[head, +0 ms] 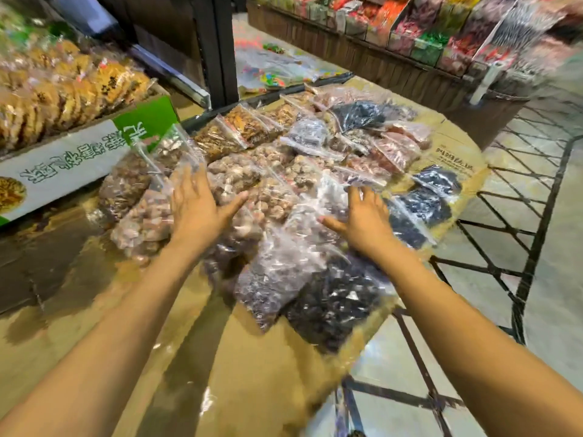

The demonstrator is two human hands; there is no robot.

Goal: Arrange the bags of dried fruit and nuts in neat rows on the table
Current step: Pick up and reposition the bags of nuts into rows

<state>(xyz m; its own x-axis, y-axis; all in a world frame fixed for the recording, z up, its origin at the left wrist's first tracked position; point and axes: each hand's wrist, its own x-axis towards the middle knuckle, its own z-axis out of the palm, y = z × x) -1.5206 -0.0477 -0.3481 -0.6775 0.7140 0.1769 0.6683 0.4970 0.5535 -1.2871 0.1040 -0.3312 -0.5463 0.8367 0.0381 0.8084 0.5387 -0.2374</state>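
Shop shelving point(441, 29) packed with bright wrapped sweets runs along the far right, and a dark metal post point(220, 48) rises behind the counter point(268, 373), whose top is covered in brown cardboard. Clear bags of dried fruit and nuts point(315, 159) lie spread over the counter from its far edge toward the near one, overlapping in loose diagonal lines rather than straight rows. Pale brown and tan fillings sit toward the left side; dark, almost black fillings sit along the right edge and in a large bag point(331, 301) closest to the near edge. At the left edge stands a green and white carton point(94, 152) heaped with packs of golden biscuits.

Both bare forearms reach forward from the near corners of the view, converging on the middle of the pile. The left hand point(198, 209) is held flat, palm down, fingers together and pointing away, thumb splayed to the right; it lies on a bag of light brown pieces point(148, 222) and grips nothing. The right hand point(362, 216) is likewise spread, palm down, thumb stretched left, fingers slightly curled over a crinkled clear bag point(315, 209) beside the dark ones; it rests loosely, not closed around anything. Motion blur softens the picture, so finer contact cannot be told.
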